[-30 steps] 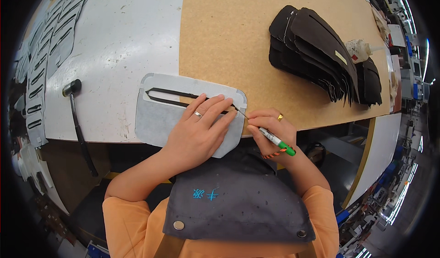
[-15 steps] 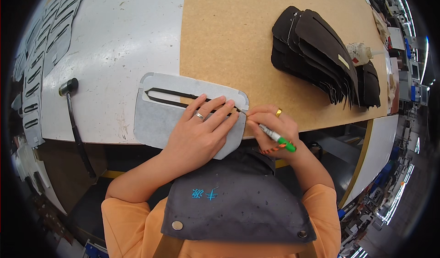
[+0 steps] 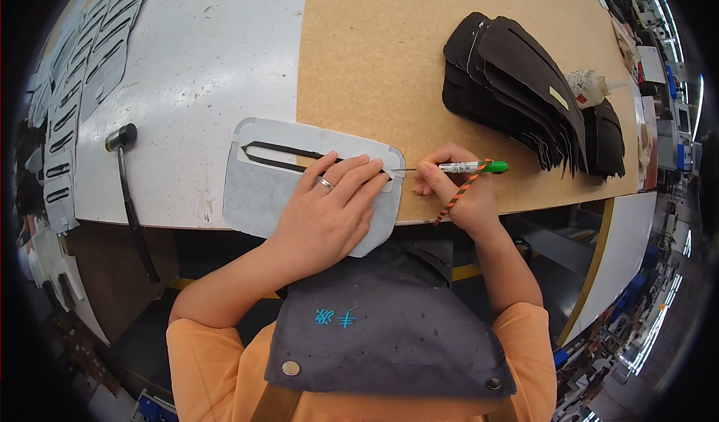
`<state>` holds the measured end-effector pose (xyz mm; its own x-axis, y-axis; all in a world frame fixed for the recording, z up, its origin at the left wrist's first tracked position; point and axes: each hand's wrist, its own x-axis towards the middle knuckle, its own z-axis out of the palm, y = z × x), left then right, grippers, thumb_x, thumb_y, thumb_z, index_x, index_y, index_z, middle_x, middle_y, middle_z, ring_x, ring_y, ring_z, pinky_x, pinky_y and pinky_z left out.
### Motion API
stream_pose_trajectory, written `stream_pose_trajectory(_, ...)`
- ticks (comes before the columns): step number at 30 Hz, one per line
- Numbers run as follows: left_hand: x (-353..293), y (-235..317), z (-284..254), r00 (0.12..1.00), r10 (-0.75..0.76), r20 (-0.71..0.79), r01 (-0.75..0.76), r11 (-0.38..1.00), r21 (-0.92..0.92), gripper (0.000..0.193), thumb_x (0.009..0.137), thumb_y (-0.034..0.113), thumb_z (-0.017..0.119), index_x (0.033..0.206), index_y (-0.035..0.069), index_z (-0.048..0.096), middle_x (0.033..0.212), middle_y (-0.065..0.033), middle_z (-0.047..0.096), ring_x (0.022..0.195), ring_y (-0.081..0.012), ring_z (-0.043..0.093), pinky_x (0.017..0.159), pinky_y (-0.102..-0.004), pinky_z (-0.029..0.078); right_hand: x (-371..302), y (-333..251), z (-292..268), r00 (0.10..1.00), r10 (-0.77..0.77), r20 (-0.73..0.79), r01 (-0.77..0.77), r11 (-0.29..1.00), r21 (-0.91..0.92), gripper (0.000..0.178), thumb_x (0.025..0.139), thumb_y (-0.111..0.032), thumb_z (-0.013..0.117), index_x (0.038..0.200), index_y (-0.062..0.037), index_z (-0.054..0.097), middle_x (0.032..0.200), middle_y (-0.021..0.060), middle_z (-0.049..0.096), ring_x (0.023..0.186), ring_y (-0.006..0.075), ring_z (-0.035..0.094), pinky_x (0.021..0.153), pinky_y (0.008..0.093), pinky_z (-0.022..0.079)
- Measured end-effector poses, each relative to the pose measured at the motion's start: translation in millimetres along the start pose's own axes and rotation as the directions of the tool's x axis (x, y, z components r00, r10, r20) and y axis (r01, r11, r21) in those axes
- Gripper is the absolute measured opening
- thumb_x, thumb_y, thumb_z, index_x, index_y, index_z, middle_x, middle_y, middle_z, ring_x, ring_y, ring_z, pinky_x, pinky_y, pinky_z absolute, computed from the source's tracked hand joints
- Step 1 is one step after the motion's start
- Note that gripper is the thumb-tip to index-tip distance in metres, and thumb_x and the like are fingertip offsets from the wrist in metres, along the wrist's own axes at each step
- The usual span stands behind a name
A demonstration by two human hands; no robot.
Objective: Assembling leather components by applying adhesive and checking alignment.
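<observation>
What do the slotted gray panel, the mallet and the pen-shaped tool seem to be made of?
Slotted gray panel: perhaps fabric or backed leather; thin, matte look.
Mallet: grip probably rubber or plastic, being black with a dull sheen; head material unclear.
Pen-shaped tool: handle likely smooth plastic, from its bright white and green; thin gray shaft looks metallic.

Hammer (image 3: 132, 211) left of panel (image 3: 258, 197); stacked pieces (image 3: 517, 62) right, bottle (image 3: 587, 87) beside them.
</observation>
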<state>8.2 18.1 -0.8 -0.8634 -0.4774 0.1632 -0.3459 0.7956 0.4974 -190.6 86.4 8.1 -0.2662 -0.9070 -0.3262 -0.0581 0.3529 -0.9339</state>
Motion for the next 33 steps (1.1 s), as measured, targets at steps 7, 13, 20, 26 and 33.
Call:
stream_pose_trajectory(7, 5, 5, 1, 0.999, -0.039, 0.024, 0.037, 0.996, 0.081, 0.047, 0.078, 0.009, 0.056, 0.125, 0.006, 0.048, 0.124, -0.0069, 0.047, 0.116, -0.0224, 0.045, 0.101, -0.0411, 0.027, -1, 14, -1, 0.992, -0.125, 0.02, 0.125, 0.992, 0.007, 0.009, 0.087, -0.008, 0.062, 0.085, -0.0015, 0.057, 0.072, 0.0011, 0.06, 0.066, 0.0064, 0.059, 0.059, 0.0212, 0.048)
stream_pose_trajectory(13, 12, -27, -18, 0.971, -0.227, -0.067, 0.233, 0.969, 0.082, 0.042, 0.079, 0.009, 0.058, 0.12, 0.004, 0.05, 0.121, -0.01, 0.048, 0.118, -0.0248, 0.039, 0.098, -0.0413, 0.026, -1, 12, -1, 0.993, -0.103, 0.051, 0.105, 0.993, -0.048, 0.01, 0.088, -0.009, 0.061, 0.085, -0.0011, 0.056, 0.072, 0.0019, 0.06, 0.065, 0.0068, 0.058, 0.059, 0.0216, 0.048)
stream_pose_trajectory(20, 28, -39, -49, 0.844, -0.438, 0.309, 0.473, 0.88, -0.046, 0.021, 0.087, 0.013, 0.058, 0.103, 0.001, 0.052, 0.087, -0.007, 0.058, 0.075, -0.0185, 0.054, 0.07, -0.031, 0.042, -4, 22, -17, 0.916, -0.339, -0.214, 0.386, 0.889, 0.245, 0.017, 0.091, -0.003, 0.053, 0.106, 0.0032, 0.057, 0.092, 0.0093, 0.062, 0.078, 0.0108, 0.059, 0.074, 0.0253, 0.051)
stream_pose_trajectory(26, -19, -39, -30, 0.708, -0.682, 0.183, 0.344, 0.107, -0.933, 0.028, 0.099, 0.018, 0.039, 0.12, 0.001, 0.046, 0.087, -0.0083, 0.059, 0.069, -0.0115, 0.059, 0.058, -0.0245, 0.05, -16, 5, -16, 0.873, -0.475, -0.112, 0.469, 0.88, -0.079, 0.02, 0.088, -0.003, 0.058, 0.108, 0.0024, 0.06, 0.099, 0.0113, 0.063, 0.084, 0.0142, 0.06, 0.074, 0.0266, 0.05)
stream_pose_trajectory(33, -46, -10, -45, 0.706, -0.439, 0.555, 0.63, 0.031, -0.776, 0.031, 0.099, 0.016, 0.039, 0.124, -0.003, 0.045, 0.099, -0.0155, 0.063, 0.082, -0.0192, 0.065, 0.071, -0.0267, 0.054, -12, 12, 3, 0.825, -0.562, 0.054, 0.562, 0.806, -0.184, 0.01, 0.089, -0.006, 0.058, 0.095, 0.0008, 0.063, 0.093, 0.0088, 0.061, 0.081, 0.0145, 0.06, 0.072, 0.0254, 0.048)
